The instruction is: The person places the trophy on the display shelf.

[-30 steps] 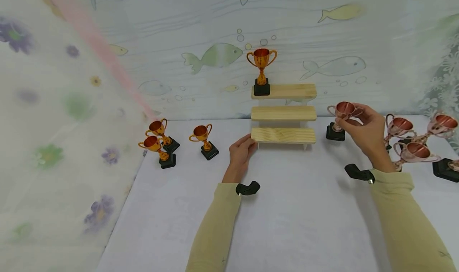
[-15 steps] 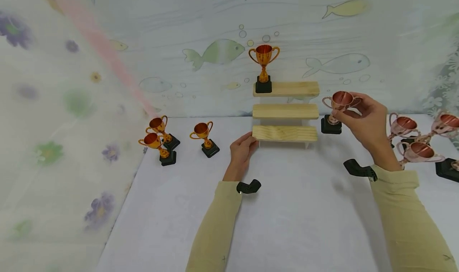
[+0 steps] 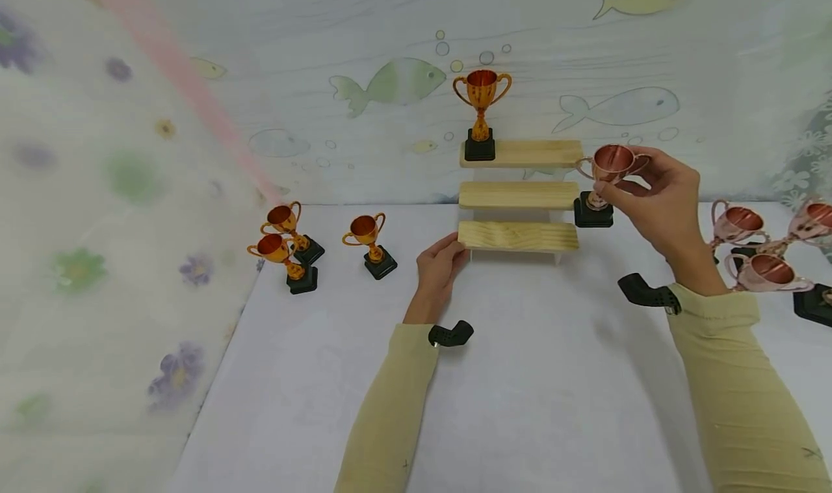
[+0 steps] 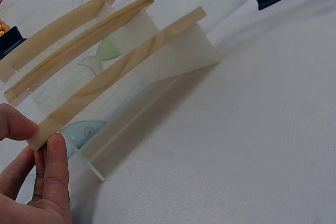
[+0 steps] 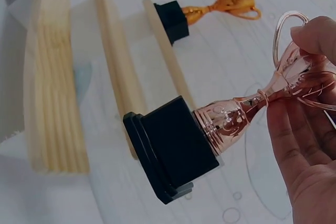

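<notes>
A three-step display stand (image 3: 518, 237) with wooden treads stands against the back wall. My left hand (image 3: 437, 271) pinches the left end of its lowest tread, thumb above and fingers below, as the left wrist view shows. In my right hand (image 3: 666, 208) I hold a rose-gold trophy cup (image 3: 611, 162) by its bowl and stem. Its black base (image 5: 170, 150) hangs in the air, overlapping the right end of the middle tread in the head view. A golden trophy (image 3: 482, 107) stands upright at the left end of the top tread.
On the white table, several golden trophies (image 3: 366, 237) stand to the left of the stand. Several rose-gold trophies (image 3: 767, 271) are grouped at the right edge, beyond my right forearm. A fish-patterned cloth (image 3: 403, 89) hangs behind.
My right hand has carried the rose-gold trophy up and to the left, nearer the stand's right end. The left hand stays at the lowest tread. The head view has tilted slightly.
</notes>
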Action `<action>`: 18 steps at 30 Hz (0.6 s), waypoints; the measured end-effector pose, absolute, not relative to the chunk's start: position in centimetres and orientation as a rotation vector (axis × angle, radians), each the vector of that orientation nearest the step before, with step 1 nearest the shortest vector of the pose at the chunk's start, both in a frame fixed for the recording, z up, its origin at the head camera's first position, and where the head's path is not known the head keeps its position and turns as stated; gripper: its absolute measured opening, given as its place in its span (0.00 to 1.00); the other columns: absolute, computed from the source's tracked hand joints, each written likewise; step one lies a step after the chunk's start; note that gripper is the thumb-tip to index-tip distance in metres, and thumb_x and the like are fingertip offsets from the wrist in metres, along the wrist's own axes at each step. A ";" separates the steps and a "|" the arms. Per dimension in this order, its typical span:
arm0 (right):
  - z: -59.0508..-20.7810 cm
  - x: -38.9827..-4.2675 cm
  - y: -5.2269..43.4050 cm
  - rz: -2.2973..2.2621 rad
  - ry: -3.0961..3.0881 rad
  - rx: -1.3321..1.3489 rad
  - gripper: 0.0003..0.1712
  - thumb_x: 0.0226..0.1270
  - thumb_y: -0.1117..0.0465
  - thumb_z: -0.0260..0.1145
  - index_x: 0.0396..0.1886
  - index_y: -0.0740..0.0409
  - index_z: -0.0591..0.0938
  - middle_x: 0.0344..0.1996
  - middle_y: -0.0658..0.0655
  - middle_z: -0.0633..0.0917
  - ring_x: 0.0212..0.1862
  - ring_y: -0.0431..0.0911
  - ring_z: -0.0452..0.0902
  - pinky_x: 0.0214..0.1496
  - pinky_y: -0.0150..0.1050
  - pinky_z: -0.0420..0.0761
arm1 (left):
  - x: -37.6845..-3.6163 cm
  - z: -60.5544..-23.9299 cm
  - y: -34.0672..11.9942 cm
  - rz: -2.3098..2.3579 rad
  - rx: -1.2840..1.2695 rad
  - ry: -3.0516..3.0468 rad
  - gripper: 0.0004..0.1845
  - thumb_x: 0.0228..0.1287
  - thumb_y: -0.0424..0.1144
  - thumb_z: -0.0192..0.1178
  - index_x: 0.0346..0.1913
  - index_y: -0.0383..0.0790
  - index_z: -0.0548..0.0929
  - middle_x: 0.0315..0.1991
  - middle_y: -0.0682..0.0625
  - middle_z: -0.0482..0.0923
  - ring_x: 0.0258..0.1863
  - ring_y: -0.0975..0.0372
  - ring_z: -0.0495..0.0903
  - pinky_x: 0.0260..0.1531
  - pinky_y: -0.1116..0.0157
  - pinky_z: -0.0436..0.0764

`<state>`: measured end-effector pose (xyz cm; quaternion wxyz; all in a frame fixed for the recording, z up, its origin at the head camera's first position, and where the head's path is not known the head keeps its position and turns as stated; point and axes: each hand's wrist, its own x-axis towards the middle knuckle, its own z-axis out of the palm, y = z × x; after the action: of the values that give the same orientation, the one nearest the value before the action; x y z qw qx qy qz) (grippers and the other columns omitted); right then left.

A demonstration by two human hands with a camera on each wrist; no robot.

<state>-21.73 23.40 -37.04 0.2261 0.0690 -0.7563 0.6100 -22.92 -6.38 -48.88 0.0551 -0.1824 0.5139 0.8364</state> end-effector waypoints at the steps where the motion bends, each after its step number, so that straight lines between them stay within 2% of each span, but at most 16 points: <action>1: -37.0 -21.8 23.3 1.691 -2.083 0.193 0.29 0.53 0.78 0.74 0.57 0.61 0.84 0.41 0.48 0.84 0.41 0.38 0.81 0.50 0.21 0.82 | -22.9 -48.9 -6.4 2.540 -0.559 1.558 0.18 0.65 0.25 0.62 0.57 0.32 0.85 0.55 0.39 0.82 0.50 0.58 0.84 0.53 0.66 0.85; 13: -35.8 -23.4 22.2 1.622 -2.126 0.247 0.29 0.54 0.75 0.75 0.58 0.61 0.84 0.42 0.46 0.86 0.41 0.40 0.80 0.49 0.21 0.82 | -22.9 -48.7 -6.4 2.546 -0.554 1.543 0.18 0.65 0.25 0.62 0.58 0.31 0.84 0.55 0.39 0.82 0.49 0.58 0.84 0.54 0.65 0.85; 18: -35.1 -24.5 21.8 1.709 -2.095 0.270 0.27 0.54 0.75 0.75 0.56 0.62 0.85 0.41 0.48 0.86 0.41 0.41 0.80 0.49 0.22 0.82 | -22.9 -48.7 -6.4 2.547 -0.555 1.547 0.18 0.65 0.24 0.61 0.57 0.30 0.84 0.54 0.38 0.82 0.47 0.59 0.84 0.52 0.66 0.85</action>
<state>-24.49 21.75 -35.12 0.2105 0.0970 -0.7538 0.6149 -22.91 -6.44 -48.70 0.0551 -0.1829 0.5095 0.8390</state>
